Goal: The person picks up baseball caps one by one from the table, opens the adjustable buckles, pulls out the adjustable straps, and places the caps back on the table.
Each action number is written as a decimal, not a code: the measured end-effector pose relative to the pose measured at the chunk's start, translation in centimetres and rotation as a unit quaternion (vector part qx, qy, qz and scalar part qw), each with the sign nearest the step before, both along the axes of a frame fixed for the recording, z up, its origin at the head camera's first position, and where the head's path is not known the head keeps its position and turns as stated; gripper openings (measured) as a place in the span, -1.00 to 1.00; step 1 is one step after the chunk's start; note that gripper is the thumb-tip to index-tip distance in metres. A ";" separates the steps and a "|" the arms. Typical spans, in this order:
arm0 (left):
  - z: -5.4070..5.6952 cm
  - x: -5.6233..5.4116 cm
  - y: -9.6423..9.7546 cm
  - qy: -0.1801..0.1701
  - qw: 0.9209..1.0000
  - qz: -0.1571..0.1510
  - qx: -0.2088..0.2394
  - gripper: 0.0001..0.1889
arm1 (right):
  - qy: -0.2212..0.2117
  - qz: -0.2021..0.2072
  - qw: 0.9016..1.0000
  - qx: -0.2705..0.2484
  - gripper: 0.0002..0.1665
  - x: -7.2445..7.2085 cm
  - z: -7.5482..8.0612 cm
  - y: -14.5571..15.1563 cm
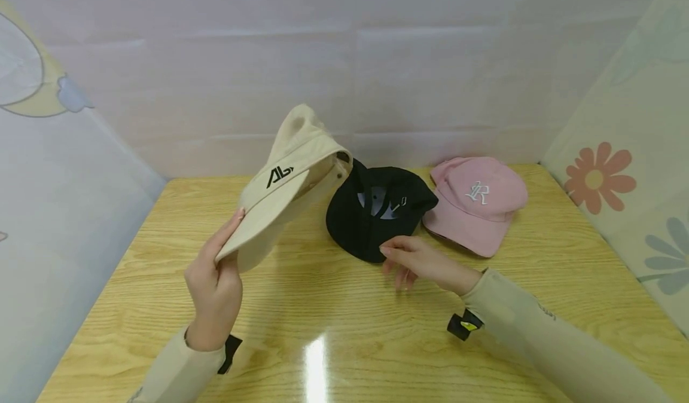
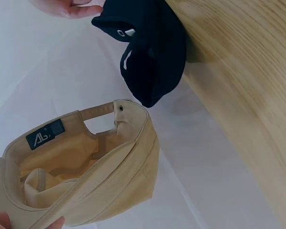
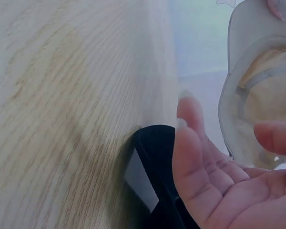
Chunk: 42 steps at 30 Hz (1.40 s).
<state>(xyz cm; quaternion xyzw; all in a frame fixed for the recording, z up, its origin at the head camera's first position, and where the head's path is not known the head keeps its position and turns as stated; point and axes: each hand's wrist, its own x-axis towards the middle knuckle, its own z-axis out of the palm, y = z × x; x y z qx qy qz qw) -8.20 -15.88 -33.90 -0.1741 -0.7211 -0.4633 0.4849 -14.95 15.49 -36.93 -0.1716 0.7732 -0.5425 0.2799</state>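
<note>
A beige baseball cap point(image 1: 290, 164) with black "Ab" lettering is held up off the table, tilted, crown away from me. My left hand point(image 1: 215, 289) grips it by the brim. The left wrist view shows inside the beige cap point(image 2: 86, 162), with its dark label and back strap. On the table lies a black cap point(image 1: 371, 229), its inside partly visible. Close by its near right edge is my right hand point(image 1: 420, 262), fingers loosely bent. In the right wrist view the right hand point(image 3: 229, 181) has a gap between thumb and fingers, holding nothing.
A pink cap point(image 1: 479, 200) with a white letter rests right of the black cap, close against it. The wooden table point(image 1: 161, 271) ends at a pale sheet point(image 1: 350, 80) behind. Patterned panels stand left and right, the right one with a red flower point(image 1: 600, 177).
</note>
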 end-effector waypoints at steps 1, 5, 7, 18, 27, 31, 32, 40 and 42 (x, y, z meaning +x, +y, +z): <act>0.0 0.1 0.1 -0.001 1.000 -0.004 0.003 -0.61 | 0.003 -0.002 1.000 -0.001 -0.48 0.0 0.0 0.0; 0.2 0.4 0.4 -0.003 1.000 -0.014 0.012 -0.62 | 0.012 -0.015 1.000 -0.008 -0.49 -0.1 -0.1 -0.2; 0.3 0.5 0.5 -0.001 1.000 -0.015 0.015 -0.62 | 0.011 -0.022 1.000 -0.012 -0.49 -0.2 -0.1 -0.3; 0.3 0.9 1.1 -0.006 0.999 -0.049 0.024 -0.59 | 0.023 -0.063 0.997 -0.027 -0.49 -0.6 -0.2 -0.3; 0.1 1.1 1.4 -0.017 0.994 -0.096 0.040 -0.57 | 0.010 -0.102 0.992 -0.072 -0.42 -1.1 0.0 -0.5; -0.1 1.3 1.5 -0.025 0.992 -0.116 0.046 -0.62 | 0.013 -0.103 0.990 -0.091 -0.38 -1.3 0.2 -0.6; -0.1 1.4 1.6 -0.029 0.991 -0.119 0.047 -0.65 | 0.014 -0.103 0.990 -0.096 -0.37 -1.4 0.2 -0.6; -0.5 1.6 2.2 -0.032 0.988 -0.143 0.055 -0.73 | 0.012 -0.126 0.984 -0.123 -0.37 -1.7 0.4 -0.8; -0.6 1.6 2.3 -0.028 0.987 -0.147 0.059 -0.73 | 0.015 -0.129 0.983 -0.128 -0.39 -1.7 0.4 -0.8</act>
